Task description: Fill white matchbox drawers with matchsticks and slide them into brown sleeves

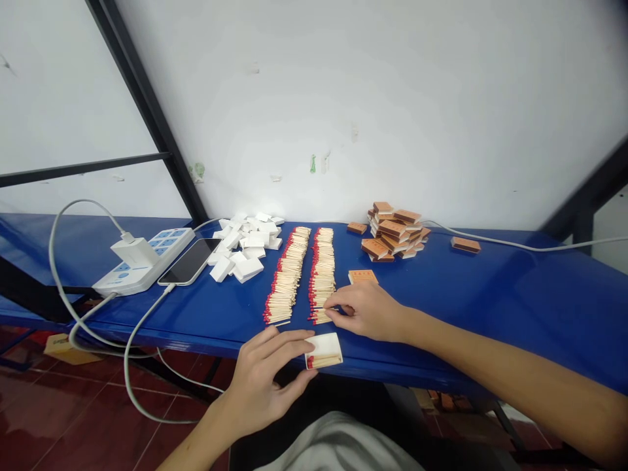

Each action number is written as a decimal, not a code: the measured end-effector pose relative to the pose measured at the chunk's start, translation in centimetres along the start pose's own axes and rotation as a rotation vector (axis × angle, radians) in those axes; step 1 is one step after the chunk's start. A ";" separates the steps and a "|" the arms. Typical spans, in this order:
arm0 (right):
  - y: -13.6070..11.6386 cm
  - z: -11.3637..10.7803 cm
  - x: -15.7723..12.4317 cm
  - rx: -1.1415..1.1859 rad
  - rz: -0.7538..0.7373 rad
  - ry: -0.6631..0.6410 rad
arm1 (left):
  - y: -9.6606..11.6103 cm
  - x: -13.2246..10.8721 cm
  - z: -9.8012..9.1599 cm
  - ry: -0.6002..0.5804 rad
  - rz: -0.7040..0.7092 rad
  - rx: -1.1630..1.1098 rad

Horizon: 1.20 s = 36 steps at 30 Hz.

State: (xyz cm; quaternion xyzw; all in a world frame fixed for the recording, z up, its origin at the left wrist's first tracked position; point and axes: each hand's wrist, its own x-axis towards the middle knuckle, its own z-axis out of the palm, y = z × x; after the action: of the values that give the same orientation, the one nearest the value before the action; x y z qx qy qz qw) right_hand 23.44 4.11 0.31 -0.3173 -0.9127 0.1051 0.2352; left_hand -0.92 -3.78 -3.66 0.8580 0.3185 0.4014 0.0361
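Note:
In my left hand [275, 366], at the front edge of the table, is a small white matchbox tray [324, 343], gripped at its left end between thumb and fingers. Several red-tipped matches [328, 360] lie along the near side inside it. My right hand [366, 310] is closed in a pinch, thumb and forefinger on matches at the near end of the right-hand row of matches [322, 268]. A second long row of matches [288, 275] runs parallel on its left, red heads facing left. Just behind my right hand sits an orange-brown matchbox sleeve [363, 277].
White trays [243, 245] are heaped at the back left. Matchbox sleeves [395, 232] are piled at the back right, with a lone one [466, 244] farther right. On the left are a phone [190, 261], a power strip [147, 261] and looping cables [128, 366]. A wall [343, 98] stands behind.

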 end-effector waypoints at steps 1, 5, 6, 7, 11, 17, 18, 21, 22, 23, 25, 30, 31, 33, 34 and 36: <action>0.0 0.0 0.0 0.006 0.004 0.003 | 0.0 0.0 0.0 -0.001 0.001 0.002; -0.1 0.3 0.0 0.046 0.044 0.004 | 0.1 0.1 0.0 -0.008 0.002 0.009; -0.1 0.4 0.1 0.049 0.059 0.005 | 0.1 0.0 0.0 -0.008 0.003 0.010; -0.1 0.5 0.1 0.048 0.071 0.008 | 0.1 0.0 0.0 -0.007 0.003 0.011; 0.0 0.7 0.3 0.028 0.092 0.039 | 0.0 0.0 0.0 -0.005 0.005 0.010; 0.0 0.4 0.0 0.076 -0.003 0.026 | 0.1 0.1 0.0 0.004 0.010 0.024; 0.0 0.4 0.0 0.075 -0.025 0.019 | 0.1 0.1 0.0 0.005 0.009 0.024; -0.1 0.2 -0.1 0.057 -0.048 -0.003 | 0.1 0.0 0.0 0.002 0.002 0.018; -0.1 0.2 -0.1 0.050 -0.043 -0.013 | 0.1 0.0 0.0 0.000 0.000 0.018; -0.1 0.1 -0.1 0.043 -0.033 -0.019 | 0.1 0.0 0.0 0.001 -0.001 0.019; 0.0 0.1 0.0 0.028 -0.007 -0.021 | 0.1 0.0 0.0 0.006 0.000 0.019; 0.3 0.1 0.1 0.018 0.017 -0.010 | 0.0 0.1 0.0 -0.002 -0.002 0.014; 0.2 0.1 0.1 0.015 0.020 -0.013 | 0.1 0.1 0.0 -0.003 -0.002 0.012; 0.2 0.1 0.1 0.004 0.030 -0.021 | 0.1 0.1 0.0 -0.001 0.002 0.010; 0.1 0.0 0.1 0.000 0.034 -0.024 | 0.1 0.1 0.0 -0.001 0.004 0.010; 0.0 0.0 0.1 -0.002 0.039 -0.027 | 0.1 0.1 0.0 -0.006 0.005 0.013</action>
State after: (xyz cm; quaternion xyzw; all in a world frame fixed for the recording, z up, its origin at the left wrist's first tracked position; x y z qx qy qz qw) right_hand 23.39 4.23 0.39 -0.3337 -0.9096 0.1131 0.2204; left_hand -0.83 -3.84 -3.58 0.8603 0.3188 0.3966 0.0304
